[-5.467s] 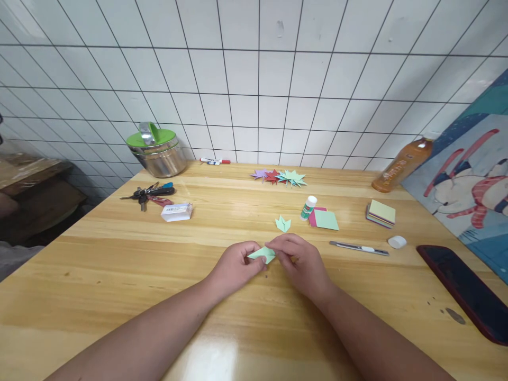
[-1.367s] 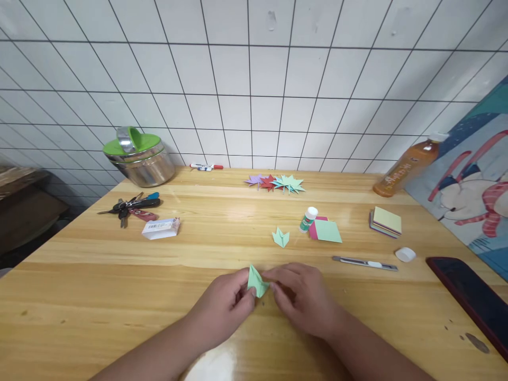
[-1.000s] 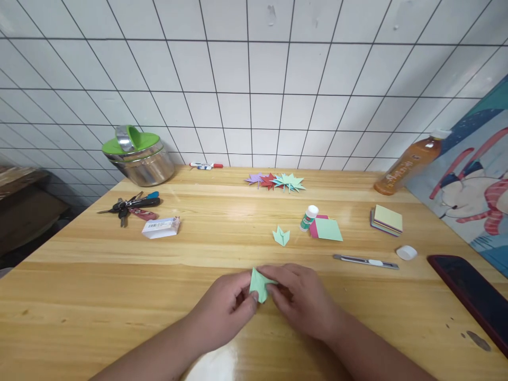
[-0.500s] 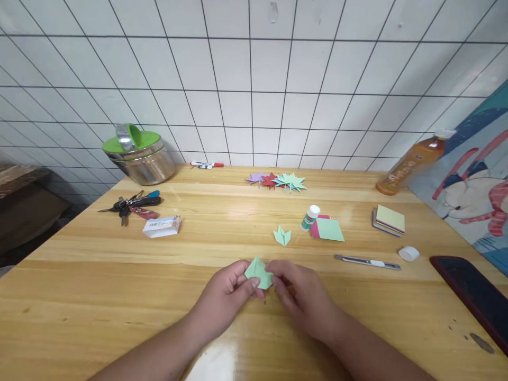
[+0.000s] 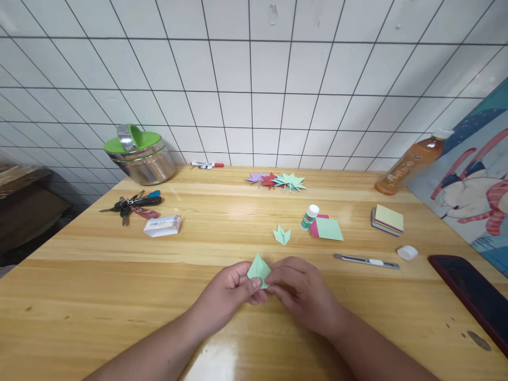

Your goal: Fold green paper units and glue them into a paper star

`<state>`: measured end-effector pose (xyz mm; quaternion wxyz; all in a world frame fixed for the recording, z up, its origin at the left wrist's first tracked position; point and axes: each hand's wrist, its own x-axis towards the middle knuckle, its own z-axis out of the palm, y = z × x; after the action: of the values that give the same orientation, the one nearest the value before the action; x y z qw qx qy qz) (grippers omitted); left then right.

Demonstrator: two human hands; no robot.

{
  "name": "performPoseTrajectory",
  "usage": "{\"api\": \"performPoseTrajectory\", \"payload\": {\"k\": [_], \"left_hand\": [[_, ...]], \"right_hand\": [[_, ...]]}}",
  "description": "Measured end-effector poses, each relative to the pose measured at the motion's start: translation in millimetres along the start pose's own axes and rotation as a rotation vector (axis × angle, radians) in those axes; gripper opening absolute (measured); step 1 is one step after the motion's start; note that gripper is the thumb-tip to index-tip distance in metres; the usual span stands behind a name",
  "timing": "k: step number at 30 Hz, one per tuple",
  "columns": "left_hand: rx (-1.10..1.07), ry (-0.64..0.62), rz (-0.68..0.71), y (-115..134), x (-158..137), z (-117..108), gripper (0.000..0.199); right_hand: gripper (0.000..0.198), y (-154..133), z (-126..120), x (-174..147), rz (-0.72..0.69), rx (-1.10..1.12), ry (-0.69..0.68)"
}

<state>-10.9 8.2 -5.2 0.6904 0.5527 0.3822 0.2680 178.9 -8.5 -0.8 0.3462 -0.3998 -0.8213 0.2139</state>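
A small piece of folded green paper with a pointed top is held above the front of the table. My left hand pinches its lower left part, the thumb lying on the front face. Against its right edge, my right hand is closed with thumb and fingertips on the paper; part of that edge is hidden behind the fingers. Just beyond lies a finished-looking green folded leaf shape. Beside it a glue stick stands capped, touching or near flat green and pink paper squares.
Paper leaf shapes lie along the wall. Rightward are a utility knife, white cap, paper stack, phone and tea bottle. Leftward are keys, a small box, a steel pot and markers.
The right side of the green paper has been folded in, making it narrower and more pointed. My right fingers have shifted slightly along that edge.
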Motion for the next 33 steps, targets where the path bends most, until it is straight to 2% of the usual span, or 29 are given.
{"api": "performPoseTrajectory", "payload": {"k": [7, 12, 19, 25, 28, 33], "left_hand": [[0.092, 0.013, 0.109, 1.4, -2.4, 4.7, 0.026], [0.176, 0.066, 0.095, -1.0, -2.0, 4.5, 0.023], [0.009, 0.079, -0.059, 1.5, -2.6, 2.4, 0.034], [0.082, 0.023, -0.035, 0.9, -4.7, 2.4, 0.033], [0.085, -0.002, -0.017, 0.0, -5.4, 3.4, 0.032], [0.086, 0.032, 0.022, -0.7, -5.6, 6.6, 0.028]], "right_hand": [[0.010, -0.4, 3.6, 0.8, 0.131, 0.080, 0.081], [0.016, -1.7, 4.3, 0.3, 0.046, 0.062, 0.090], [0.012, -1.6, 2.1, 0.0, 0.013, 0.025, 0.125], [0.007, -3.1, 1.9, -2.2, 0.015, -0.035, 0.162], [0.006, -2.7, 2.5, -2.4, 0.029, -0.021, 0.139], [0.014, -5.3, 0.6, -0.6, 0.018, 0.000, 0.105]]}}
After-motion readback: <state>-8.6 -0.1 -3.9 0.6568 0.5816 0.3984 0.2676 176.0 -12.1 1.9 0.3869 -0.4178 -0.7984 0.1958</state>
